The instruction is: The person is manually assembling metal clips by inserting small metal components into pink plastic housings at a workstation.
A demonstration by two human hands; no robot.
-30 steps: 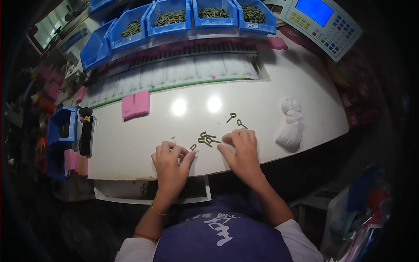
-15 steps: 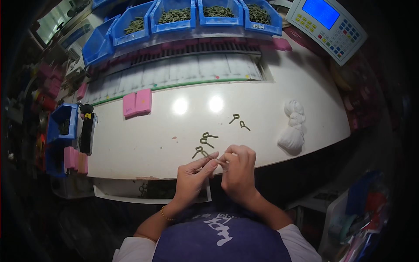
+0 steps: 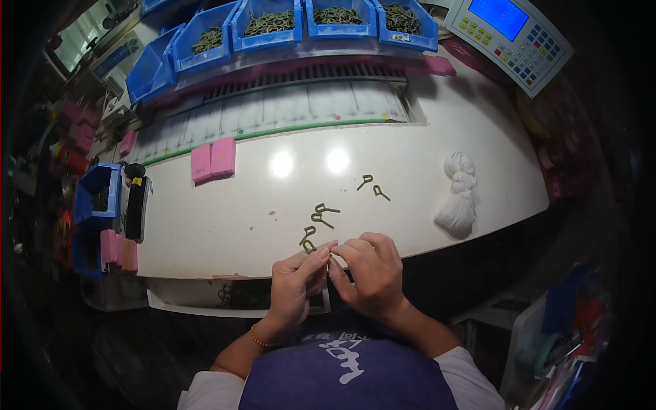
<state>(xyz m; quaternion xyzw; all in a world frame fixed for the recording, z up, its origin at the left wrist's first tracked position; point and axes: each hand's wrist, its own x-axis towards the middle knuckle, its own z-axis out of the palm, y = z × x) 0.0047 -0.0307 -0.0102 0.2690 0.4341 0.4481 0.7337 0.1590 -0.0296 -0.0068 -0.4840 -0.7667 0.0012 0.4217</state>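
Observation:
At the table's near edge, my left hand is closed in a pinch on a green looped piece with a stem. Its loop pokes out past the fingers, and most of the stem is hidden. My right hand meets the left fingertips, thumb and forefinger pinched together; what lies between them is too small to make out. Just beyond my hands lie more such green pieces, one beside the held loop and a close pair farther up. Two others, including one, rest to the right.
Blue bins of green pieces line the back above a white lit panel. Pink blocks sit at left, a knotted white cloth bundle at right. A keypad device stands back right. An open drawer juts out below the edge.
Both hands have shifted slightly left, and the held piece's loop has moved left and down with them. My right fingers have changed their pinch against the left fingertips. The loose pieces stay put.

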